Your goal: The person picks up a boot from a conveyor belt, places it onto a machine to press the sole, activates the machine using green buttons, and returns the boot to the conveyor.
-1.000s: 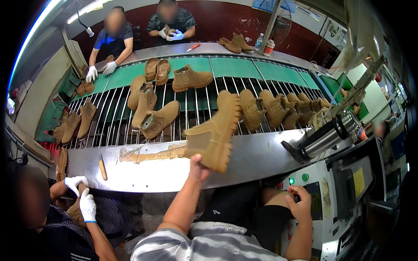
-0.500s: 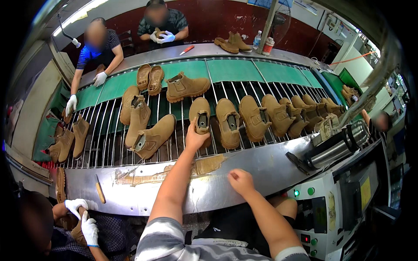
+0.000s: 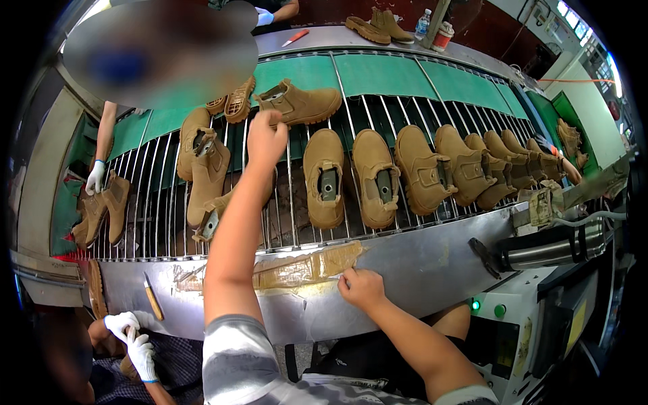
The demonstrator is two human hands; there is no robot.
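My left hand (image 3: 267,138) reaches over the metal bars with its fingers closed at the heel end of a tan ankle boot (image 3: 307,106) lying on its side. Under my left forearm, another tan boot (image 3: 210,221) is partly covered. To the right of that arm a boot (image 3: 325,179) rests with its opening toward me, the first in a row of several similar boots (image 3: 375,179). My right hand (image 3: 362,287) is curled closed above the steel front ledge (image 3: 412,270), by a taped strip of brown cardboard (image 3: 310,264); nothing shows in it.
A wooden-handled knife (image 3: 152,298) lies on the ledge at left. A steel flask (image 3: 553,248) and a black-handled tool (image 3: 484,258) are at right. Co-workers' gloved hands (image 3: 140,351) work at lower left and far left. More boots (image 3: 116,206) stand at left.
My left hand has left the first boot in the row and moved up and left to the sideways boot. My right hand has shifted slightly left and down. The view has turned.
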